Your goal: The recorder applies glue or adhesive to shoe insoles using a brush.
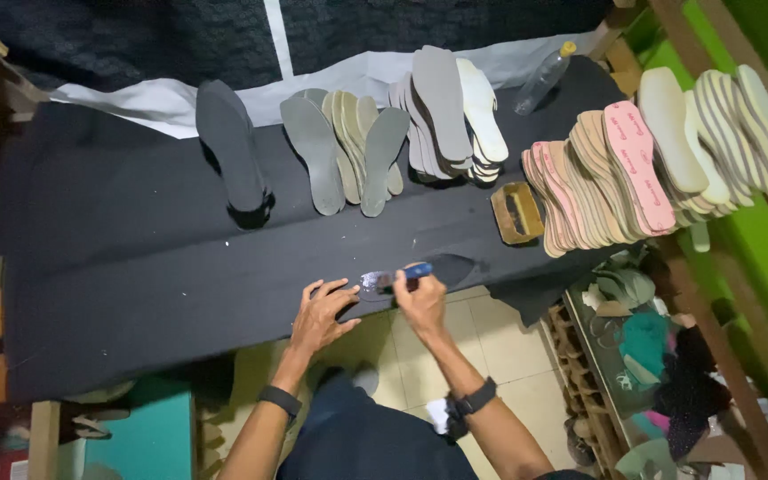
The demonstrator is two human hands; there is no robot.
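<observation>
1. Black cloth (135, 258) covers the work table from the left edge to the right; its near edge hangs over toward the person.
2. Left hand (320, 313): fingers spread wide, palm down, pressed flat on the black cloth at the near edge. It holds nothing. Dark band on the wrist.
3. Right hand (421, 302): fingers closed around a blue-handled tool (400, 277), which looks like a marker or small cutter; I cannot tell which. The tool lies roughly level, its pale tip pointing left toward the left hand's fingertips.
4. The tool tip rests on or just above the cloth, between the two hands. A pale glare there hides the contact.
5. A faint sole-shaped outline (455, 262) shows on the cloth just right of the right hand.
6. Dark grey insole (231, 147) lies alone on the cloth, well apart from the hands, toward the far side.
7. Grey and olive insoles (344, 151), fanned and overlapping, lie right of the single one.
8. A taller stack of grey and white insoles (455, 111) stands next on the right.
9. A wooden-backed brush (517, 213) lies on the cloth, between that stack and a row of pink and tan insoles (602, 182).
10. A clear plastic bottle with a yellow cap (544, 78) lies tilted at the far right corner of the table.
11. Cream and striped insoles (722, 133) rest on a wooden rack at the right, beside a green wall.
</observation>
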